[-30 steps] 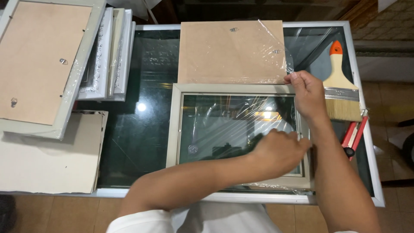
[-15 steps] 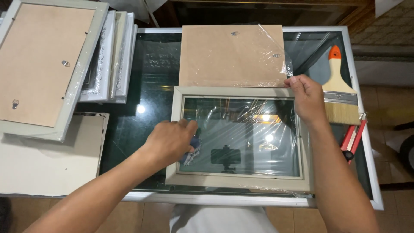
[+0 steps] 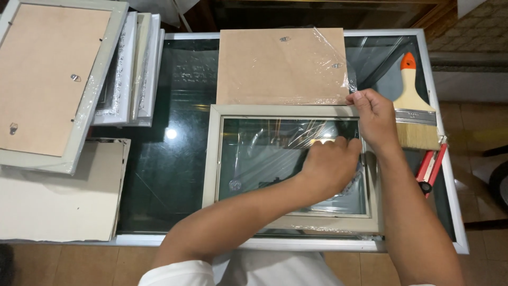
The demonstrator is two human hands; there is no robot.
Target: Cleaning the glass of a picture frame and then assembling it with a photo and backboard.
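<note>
A pale picture frame (image 3: 211, 159) lies flat on the glass table (image 3: 169, 95), its glass pane (image 3: 264, 159) covered by loose clear film. My left hand (image 3: 330, 164) reaches across the pane to its right side, fingers curled over a small grey crumpled wad (image 3: 353, 184) pressed on the glass. My right hand (image 3: 373, 119) pinches the frame's upper right corner, where the film edge lifts. A brown backing board (image 3: 280, 66) wrapped in clear film lies just beyond the frame.
A wide paintbrush with an orange-tipped handle (image 3: 415, 111) and a red utility knife (image 3: 431, 167) lie at the table's right edge. Stacked frames (image 3: 47, 79) and white frames (image 3: 135, 69) sit at the left, with a cardboard sheet (image 3: 58, 196) below them.
My left hand swept from the pane's right side to its left and has come back to the right. My right hand stayed on the frame's corner.
</note>
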